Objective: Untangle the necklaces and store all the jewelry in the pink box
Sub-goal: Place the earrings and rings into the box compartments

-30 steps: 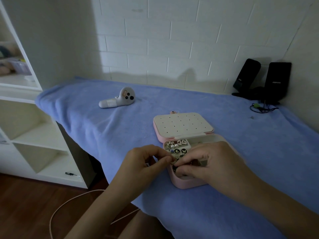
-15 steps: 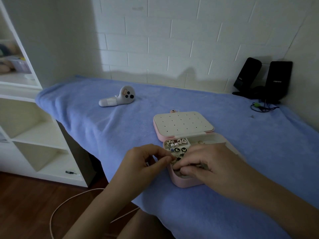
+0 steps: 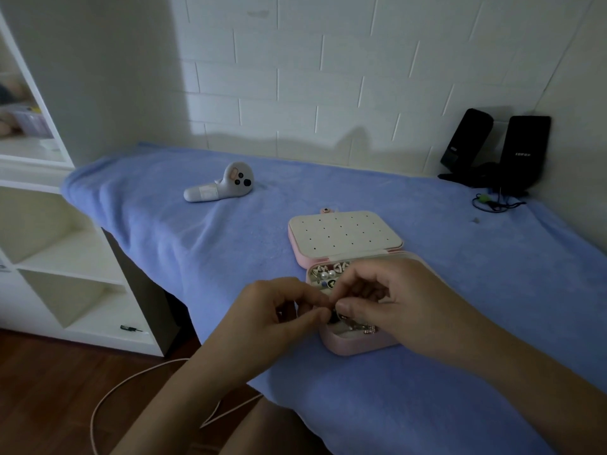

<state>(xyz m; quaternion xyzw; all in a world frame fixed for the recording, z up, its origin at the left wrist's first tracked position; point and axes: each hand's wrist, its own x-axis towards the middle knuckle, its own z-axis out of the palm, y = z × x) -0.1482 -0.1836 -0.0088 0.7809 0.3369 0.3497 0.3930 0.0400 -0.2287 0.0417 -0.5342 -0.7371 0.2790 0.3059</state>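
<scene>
Hardly anything has shifted: left hand (image 3: 276, 310) and right hand (image 3: 394, 300) stay bunched over the pink box (image 3: 358, 348), fingertips (image 3: 323, 312) meeting above its near compartment and pinching what looks like a dark bit of necklace (image 3: 359, 328). Its chain runs rightward from the fingertips, beneath the nearer right hand.

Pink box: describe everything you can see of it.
The pink box is small, rounded, plastic-looking, open on the blue cloth. Its lid lies flat behind, showing a cream panel dotted with holes. The rear-left compartment holds pearls and charms. The left hand and right hand pinch a jewelry piece over its front.
</scene>
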